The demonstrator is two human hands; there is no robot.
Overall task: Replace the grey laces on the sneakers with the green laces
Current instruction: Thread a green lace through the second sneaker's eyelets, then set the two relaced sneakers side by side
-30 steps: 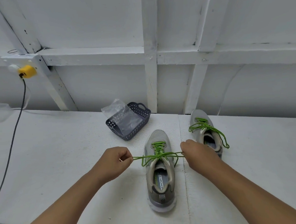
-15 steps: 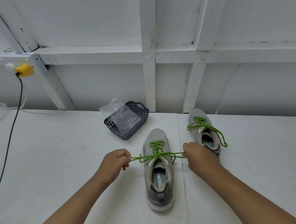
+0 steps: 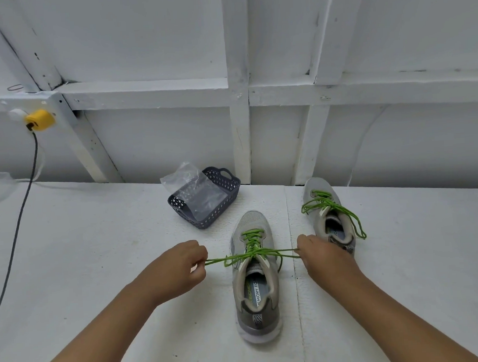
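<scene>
I see a white table (image 3: 97, 259) with a seam running front to back on its right part. A dark grey perforated plastic basket (image 3: 227, 187) sits toward the back, tilted, a clear plastic bag (image 3: 193, 189) lying in it and sticking out over the left rim. At far left, a yellow plug (image 3: 38, 120) sits in a white wall outlet; its black cable (image 3: 17, 230) drops across the table. White framed wall (image 3: 364, 47) behind.

Both hands (image 3: 178, 265) pull green laces (image 3: 253, 254) taut sideways.
</scene>
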